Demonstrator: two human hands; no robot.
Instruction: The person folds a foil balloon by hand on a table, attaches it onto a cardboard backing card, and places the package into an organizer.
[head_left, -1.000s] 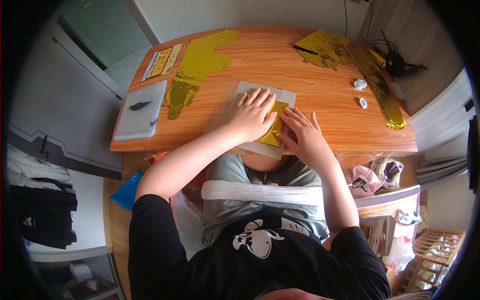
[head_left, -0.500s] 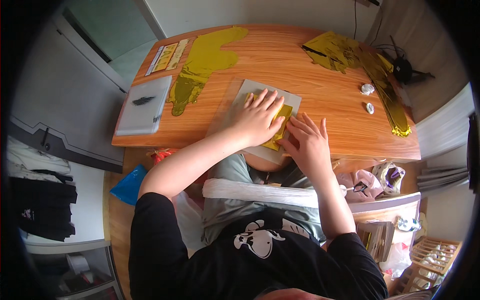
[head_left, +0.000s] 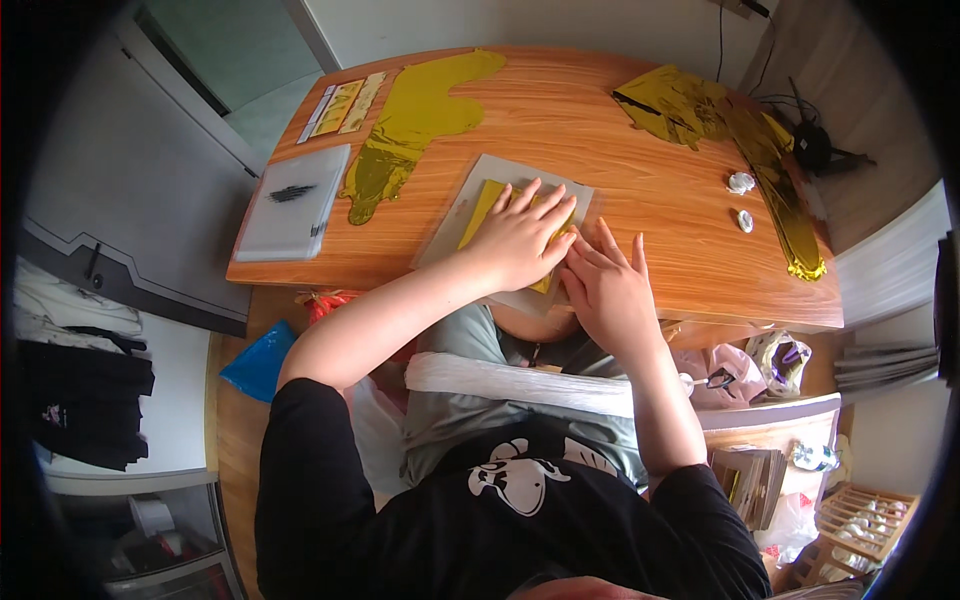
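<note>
Shifted slightly: left hand (head_left: 520, 240) flat, fingers spread on gold sheet (head_left: 480, 205) | right hand (head_left: 605, 285) open beside, gripping nothing | risk: foil creasing or sliding off grey board (head_left: 455, 215) on bench (head_left: 620, 140)

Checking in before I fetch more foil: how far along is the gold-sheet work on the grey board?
Done: one gold sheet lies on the grey board. In hand: left hand and right hand press it flat. Left, apparently: long gold foil pieces and crumpled foil lie untouched on the table.
</note>
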